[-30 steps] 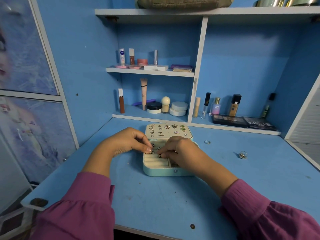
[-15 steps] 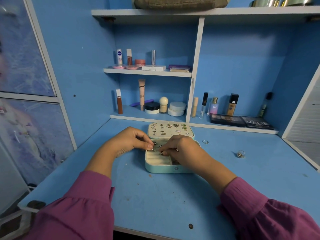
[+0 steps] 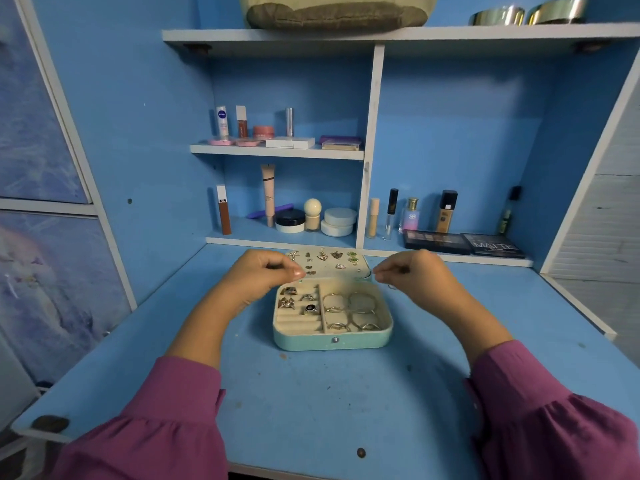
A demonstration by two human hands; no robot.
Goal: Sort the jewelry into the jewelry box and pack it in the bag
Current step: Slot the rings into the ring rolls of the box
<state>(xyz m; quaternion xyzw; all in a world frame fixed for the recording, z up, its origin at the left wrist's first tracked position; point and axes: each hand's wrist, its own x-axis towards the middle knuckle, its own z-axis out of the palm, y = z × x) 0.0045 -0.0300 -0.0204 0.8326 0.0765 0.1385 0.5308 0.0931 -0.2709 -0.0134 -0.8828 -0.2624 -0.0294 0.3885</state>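
Hands [image 3: 266, 275] [image 3: 412, 275] curled, raised either side of open jewelry box [image 3: 332, 337].

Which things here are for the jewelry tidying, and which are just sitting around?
For the job: the jewelry box, the rings and bangles inside it, the earrings on its lid.

Just sitting around: makeup bottles, eyeshadow palettes, cream jars.

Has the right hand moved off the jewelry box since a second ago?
Yes. The right hand has lifted off the jewelry box tray and now sits outward, beside the box's right rear corner.
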